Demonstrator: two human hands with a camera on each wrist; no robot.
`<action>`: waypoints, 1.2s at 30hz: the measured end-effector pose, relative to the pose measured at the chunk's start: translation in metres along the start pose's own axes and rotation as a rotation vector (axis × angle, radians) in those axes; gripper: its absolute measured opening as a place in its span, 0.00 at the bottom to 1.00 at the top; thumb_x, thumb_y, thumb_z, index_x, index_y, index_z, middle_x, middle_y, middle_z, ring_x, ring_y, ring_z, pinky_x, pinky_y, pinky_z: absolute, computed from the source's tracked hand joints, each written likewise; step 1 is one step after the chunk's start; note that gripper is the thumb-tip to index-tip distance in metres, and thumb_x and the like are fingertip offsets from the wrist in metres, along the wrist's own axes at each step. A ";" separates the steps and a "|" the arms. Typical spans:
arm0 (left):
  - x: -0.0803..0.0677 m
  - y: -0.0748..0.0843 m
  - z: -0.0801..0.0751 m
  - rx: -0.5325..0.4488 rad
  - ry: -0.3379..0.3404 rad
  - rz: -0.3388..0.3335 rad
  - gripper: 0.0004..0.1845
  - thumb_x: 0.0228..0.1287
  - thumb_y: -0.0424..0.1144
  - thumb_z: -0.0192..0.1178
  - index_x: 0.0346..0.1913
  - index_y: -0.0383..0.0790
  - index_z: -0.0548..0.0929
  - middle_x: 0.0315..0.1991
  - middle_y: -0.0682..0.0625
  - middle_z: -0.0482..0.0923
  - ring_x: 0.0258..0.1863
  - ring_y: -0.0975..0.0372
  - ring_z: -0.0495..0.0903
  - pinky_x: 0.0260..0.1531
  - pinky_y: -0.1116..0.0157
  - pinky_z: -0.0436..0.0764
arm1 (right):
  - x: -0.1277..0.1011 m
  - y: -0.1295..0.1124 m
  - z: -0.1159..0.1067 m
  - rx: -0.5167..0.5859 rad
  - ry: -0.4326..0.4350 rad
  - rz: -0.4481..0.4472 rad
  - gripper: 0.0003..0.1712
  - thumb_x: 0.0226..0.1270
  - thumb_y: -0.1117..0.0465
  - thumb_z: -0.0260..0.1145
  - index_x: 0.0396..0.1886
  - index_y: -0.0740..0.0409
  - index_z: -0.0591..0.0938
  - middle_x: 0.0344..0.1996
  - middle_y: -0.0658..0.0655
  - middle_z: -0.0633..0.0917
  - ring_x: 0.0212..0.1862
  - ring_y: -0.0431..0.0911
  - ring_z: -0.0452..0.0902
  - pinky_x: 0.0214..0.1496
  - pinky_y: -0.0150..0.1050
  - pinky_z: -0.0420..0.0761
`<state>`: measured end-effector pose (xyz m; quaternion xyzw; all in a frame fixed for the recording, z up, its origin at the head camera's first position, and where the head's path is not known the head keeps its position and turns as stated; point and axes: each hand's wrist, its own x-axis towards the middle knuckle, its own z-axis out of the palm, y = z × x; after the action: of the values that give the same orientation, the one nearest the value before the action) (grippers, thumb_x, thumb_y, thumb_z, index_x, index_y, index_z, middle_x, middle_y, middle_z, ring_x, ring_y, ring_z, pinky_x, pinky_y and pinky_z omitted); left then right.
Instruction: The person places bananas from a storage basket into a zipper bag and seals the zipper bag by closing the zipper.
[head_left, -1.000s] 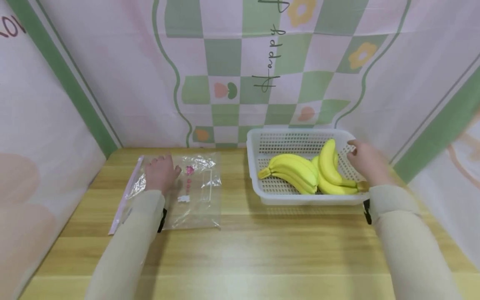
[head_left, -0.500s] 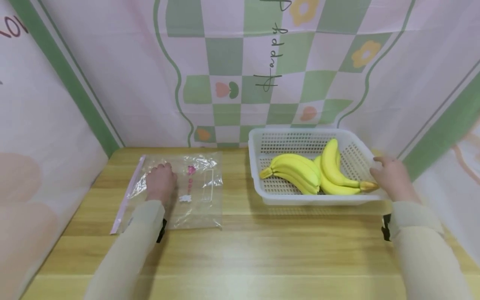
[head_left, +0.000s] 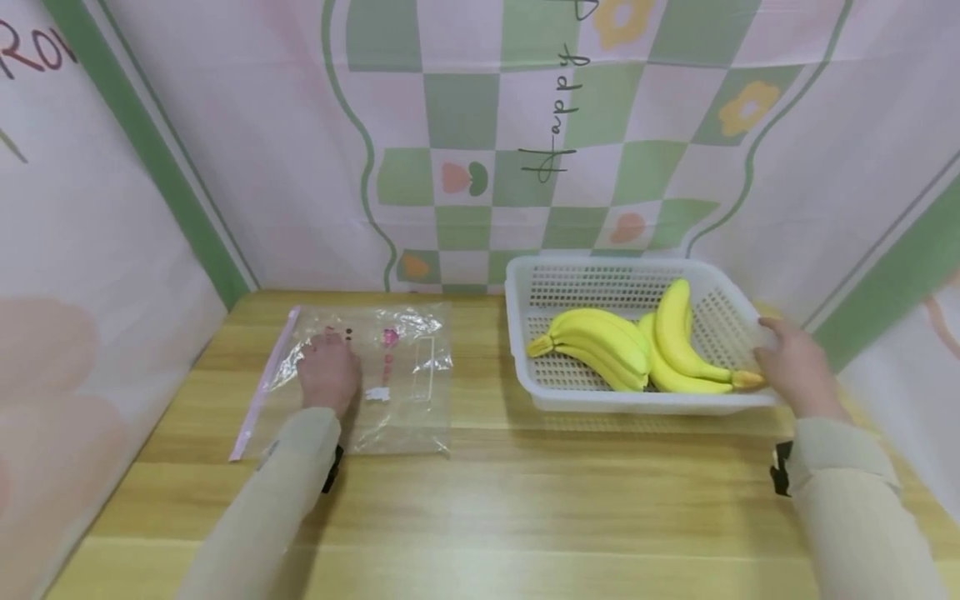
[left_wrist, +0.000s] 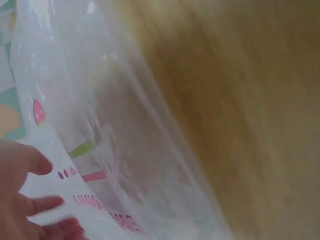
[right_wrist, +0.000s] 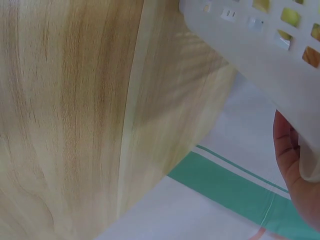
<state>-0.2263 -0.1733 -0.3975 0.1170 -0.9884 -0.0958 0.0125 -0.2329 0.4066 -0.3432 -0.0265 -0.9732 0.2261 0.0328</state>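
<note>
- Hands first: the left hand lies palm-down on the clear zip bag, fingers relaxed and spread; the left wrist view shows the fingertips resting on the printed film rather than pinching it.
- Right hand is on the right-hand rim of the white perforated basket. In the right wrist view the thumb side curls up around the basket's wall, so I judge it a light grip on the rim, though that view is close and partly cropped.
- Bananas sit inside the basket, one bunch lying flat toward the left, a second leaning on the right with its stem end near the right hand.
- The bag lies flat on the wooden table, well apart from the basket, its pink zip strip along the left edge.
- To do the step well, as I read it, keep the left palm flat so the thin film does not slide or bunch.
- Hold the basket by the rim only and keep it level; the leaning bunch looks likely to roll if the basket tips.
- Drag rather than lift the basket if it has to come nearer the bag, keeping clear of the table's right edge.
</note>
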 end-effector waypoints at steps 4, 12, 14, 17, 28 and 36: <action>-0.004 0.000 0.002 -0.044 -0.042 -0.069 0.34 0.72 0.47 0.42 0.69 0.22 0.55 0.58 0.22 0.66 0.58 0.35 0.68 0.57 0.41 0.71 | 0.001 0.001 0.000 -0.003 0.000 0.010 0.33 0.70 0.65 0.48 0.70 0.75 0.52 0.64 0.85 0.57 0.60 0.81 0.53 0.60 0.75 0.55; -0.002 -0.002 0.008 -0.066 -0.190 -0.072 0.38 0.71 0.54 0.39 0.69 0.22 0.56 0.64 0.24 0.61 0.58 0.34 0.68 0.53 0.42 0.74 | 0.002 0.003 0.002 -0.030 -0.006 0.029 0.33 0.71 0.63 0.47 0.71 0.73 0.51 0.63 0.85 0.58 0.59 0.81 0.54 0.58 0.74 0.57; -0.002 -0.002 0.011 -0.052 -0.200 -0.058 0.40 0.71 0.57 0.39 0.70 0.24 0.53 0.68 0.25 0.55 0.60 0.33 0.65 0.54 0.41 0.73 | 0.001 0.003 0.002 -0.036 -0.004 0.028 0.33 0.70 0.64 0.47 0.71 0.73 0.52 0.62 0.86 0.59 0.58 0.81 0.55 0.58 0.74 0.57; -0.003 -0.004 0.013 -0.048 -0.194 -0.046 0.41 0.70 0.58 0.41 0.70 0.24 0.56 0.68 0.25 0.56 0.60 0.33 0.65 0.54 0.40 0.73 | 0.001 0.002 0.002 -0.045 -0.006 0.024 0.34 0.70 0.64 0.48 0.71 0.74 0.52 0.61 0.86 0.59 0.57 0.81 0.56 0.57 0.75 0.58; -0.002 -0.008 0.012 -0.051 -0.224 0.069 0.37 0.71 0.56 0.45 0.71 0.30 0.59 0.73 0.31 0.49 0.66 0.32 0.60 0.56 0.36 0.70 | 0.000 0.002 0.001 -0.053 0.002 0.014 0.33 0.70 0.64 0.46 0.70 0.75 0.52 0.61 0.86 0.59 0.57 0.81 0.57 0.56 0.74 0.59; 0.002 -0.013 0.007 -0.146 -0.242 0.075 0.43 0.64 0.54 0.57 0.75 0.38 0.51 0.69 0.27 0.57 0.60 0.31 0.66 0.54 0.37 0.72 | -0.001 -0.001 0.001 -0.043 -0.006 0.023 0.34 0.71 0.62 0.46 0.71 0.74 0.51 0.62 0.86 0.58 0.58 0.81 0.55 0.57 0.74 0.58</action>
<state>-0.2255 -0.1846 -0.4069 0.0665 -0.9768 -0.1800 -0.0946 -0.2324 0.4055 -0.3437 -0.0378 -0.9776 0.2055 0.0268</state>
